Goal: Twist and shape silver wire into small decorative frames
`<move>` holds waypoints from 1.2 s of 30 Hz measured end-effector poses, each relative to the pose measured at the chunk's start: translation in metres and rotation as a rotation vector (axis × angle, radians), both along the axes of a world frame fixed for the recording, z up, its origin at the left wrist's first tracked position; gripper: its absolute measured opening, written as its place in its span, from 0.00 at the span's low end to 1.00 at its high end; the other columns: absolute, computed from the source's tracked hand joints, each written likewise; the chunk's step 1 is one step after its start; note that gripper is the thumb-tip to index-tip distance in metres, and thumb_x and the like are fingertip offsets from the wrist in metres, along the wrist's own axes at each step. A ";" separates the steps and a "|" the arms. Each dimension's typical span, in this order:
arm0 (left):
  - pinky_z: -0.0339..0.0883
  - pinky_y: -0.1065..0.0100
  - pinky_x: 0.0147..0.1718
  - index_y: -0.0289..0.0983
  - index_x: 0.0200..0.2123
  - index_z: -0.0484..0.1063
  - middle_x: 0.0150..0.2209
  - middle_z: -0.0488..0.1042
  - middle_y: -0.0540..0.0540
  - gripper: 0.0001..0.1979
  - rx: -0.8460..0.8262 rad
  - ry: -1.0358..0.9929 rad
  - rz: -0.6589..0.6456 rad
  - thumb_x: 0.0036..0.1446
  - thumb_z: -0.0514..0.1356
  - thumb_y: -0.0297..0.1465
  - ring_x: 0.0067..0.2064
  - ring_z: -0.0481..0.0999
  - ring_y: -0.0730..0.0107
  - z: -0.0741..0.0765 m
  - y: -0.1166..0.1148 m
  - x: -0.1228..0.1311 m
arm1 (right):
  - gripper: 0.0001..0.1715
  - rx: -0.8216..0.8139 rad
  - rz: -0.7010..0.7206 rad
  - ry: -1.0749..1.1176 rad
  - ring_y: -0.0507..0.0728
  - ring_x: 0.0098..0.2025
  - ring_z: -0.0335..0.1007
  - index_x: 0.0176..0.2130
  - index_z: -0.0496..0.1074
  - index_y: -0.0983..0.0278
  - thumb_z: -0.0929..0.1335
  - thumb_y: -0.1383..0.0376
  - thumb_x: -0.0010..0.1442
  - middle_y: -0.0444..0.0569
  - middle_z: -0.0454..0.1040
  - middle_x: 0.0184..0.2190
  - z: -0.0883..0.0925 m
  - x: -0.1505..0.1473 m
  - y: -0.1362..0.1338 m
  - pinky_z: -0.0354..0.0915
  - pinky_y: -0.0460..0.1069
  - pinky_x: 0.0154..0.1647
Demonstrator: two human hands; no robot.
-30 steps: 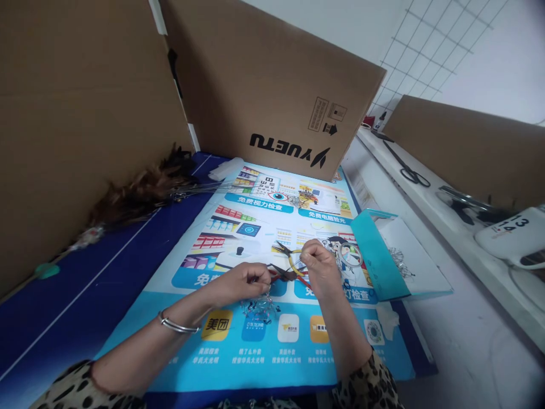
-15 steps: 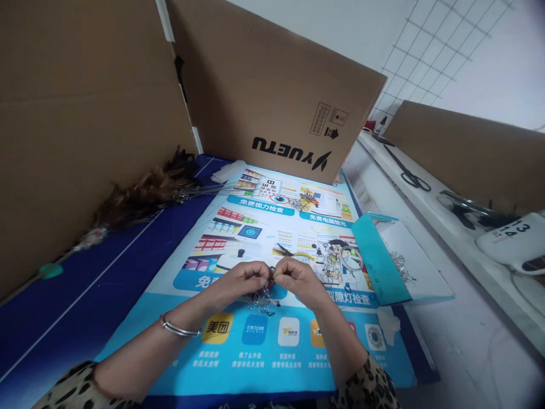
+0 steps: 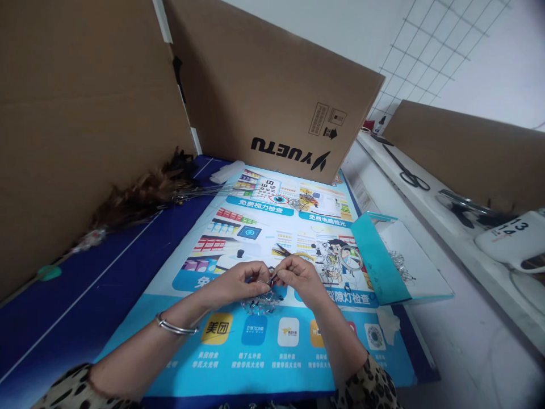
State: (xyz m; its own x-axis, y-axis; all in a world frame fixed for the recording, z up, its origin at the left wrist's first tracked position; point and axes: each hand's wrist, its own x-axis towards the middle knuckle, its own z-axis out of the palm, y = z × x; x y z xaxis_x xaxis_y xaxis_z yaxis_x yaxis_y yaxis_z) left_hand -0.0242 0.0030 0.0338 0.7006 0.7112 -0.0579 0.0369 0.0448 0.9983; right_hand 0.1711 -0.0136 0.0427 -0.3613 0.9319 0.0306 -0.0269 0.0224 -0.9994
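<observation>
Hands, two: left hand (image 3: 244,281) is pinching one wire tangle (image 3: 260,305), which is showing below its fingers against the printed sheet (image 3: 230,378); right hand (image 3: 300,278) is nipping its upper end, thumb to finger. Pliers (image 3: 283,250), one, are lying beyond, right hand partly covering them. One teal box (image 3: 369,258) is standing right; one cardboard panel (image 3: 272,85) is blocking the rear.

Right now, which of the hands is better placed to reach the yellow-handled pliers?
Likely the right hand: the pliers lie just beyond it, partly hidden behind it. The left hand sits farther off, with the wiry bundle just below it.
</observation>
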 end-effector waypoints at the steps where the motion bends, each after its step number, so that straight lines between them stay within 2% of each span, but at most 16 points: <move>1: 0.55 0.72 0.27 0.35 0.28 0.63 0.27 0.63 0.51 0.09 0.007 0.006 0.003 0.51 0.58 0.34 0.28 0.60 0.75 0.001 0.000 -0.001 | 0.11 -0.006 0.003 0.001 0.50 0.26 0.67 0.33 0.69 0.65 0.67 0.58 0.55 0.45 0.71 0.25 0.000 0.000 0.000 0.60 0.45 0.26; 8: 0.54 0.73 0.26 0.36 0.25 0.58 0.26 0.62 0.52 0.08 0.024 0.031 -0.012 0.48 0.57 0.28 0.27 0.60 0.75 -0.003 0.001 -0.001 | 0.13 -0.062 0.049 0.023 0.49 0.22 0.65 0.33 0.68 0.65 0.67 0.57 0.55 0.44 0.72 0.22 -0.003 -0.005 -0.002 0.58 0.44 0.23; 18: 0.52 0.74 0.24 0.37 0.25 0.56 0.23 0.57 0.54 0.06 0.123 0.146 0.016 0.48 0.55 0.27 0.25 0.55 0.76 0.002 0.004 -0.006 | 0.10 -0.037 -0.149 0.144 0.48 0.21 0.62 0.31 0.67 0.64 0.68 0.60 0.54 0.45 0.73 0.25 0.000 0.008 0.003 0.57 0.44 0.22; 26: 0.49 0.73 0.23 0.37 0.23 0.55 0.21 0.55 0.54 0.08 0.001 0.082 -0.006 0.50 0.54 0.28 0.24 0.54 0.76 0.003 0.002 -0.006 | 0.10 -0.008 -0.205 0.151 0.47 0.19 0.60 0.30 0.67 0.64 0.68 0.59 0.54 0.45 0.71 0.24 0.000 0.010 0.004 0.55 0.44 0.21; 30: 0.53 0.72 0.27 0.37 0.22 0.54 0.25 0.58 0.52 0.10 0.095 0.036 0.032 0.48 0.56 0.27 0.28 0.58 0.74 0.006 0.003 -0.005 | 0.10 0.008 -0.231 0.157 0.48 0.20 0.59 0.30 0.67 0.64 0.67 0.59 0.55 0.44 0.70 0.23 0.001 0.011 0.004 0.56 0.44 0.22; 33: 0.53 0.72 0.28 0.37 0.23 0.55 0.26 0.59 0.52 0.09 0.058 -0.042 0.016 0.49 0.56 0.28 0.29 0.58 0.74 0.004 0.002 -0.003 | 0.10 0.022 -0.191 0.101 0.48 0.22 0.61 0.31 0.67 0.64 0.66 0.59 0.56 0.43 0.69 0.22 0.001 0.008 0.003 0.57 0.44 0.24; 36: 0.52 0.72 0.26 0.37 0.27 0.56 0.26 0.59 0.53 0.08 -0.054 -0.101 -0.030 0.50 0.56 0.30 0.28 0.57 0.74 -0.001 0.001 0.000 | 0.09 0.054 -0.071 -0.053 0.50 0.25 0.64 0.32 0.67 0.64 0.66 0.60 0.56 0.43 0.68 0.23 -0.003 0.002 0.000 0.59 0.45 0.27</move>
State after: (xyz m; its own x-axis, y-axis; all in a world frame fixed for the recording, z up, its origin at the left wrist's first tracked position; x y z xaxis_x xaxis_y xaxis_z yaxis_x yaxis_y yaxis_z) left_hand -0.0245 0.0037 0.0332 0.7254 0.6879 -0.0236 -0.0613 0.0988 0.9932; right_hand 0.1728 -0.0135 0.0401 -0.2972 0.9526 0.0643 0.0292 0.0764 -0.9967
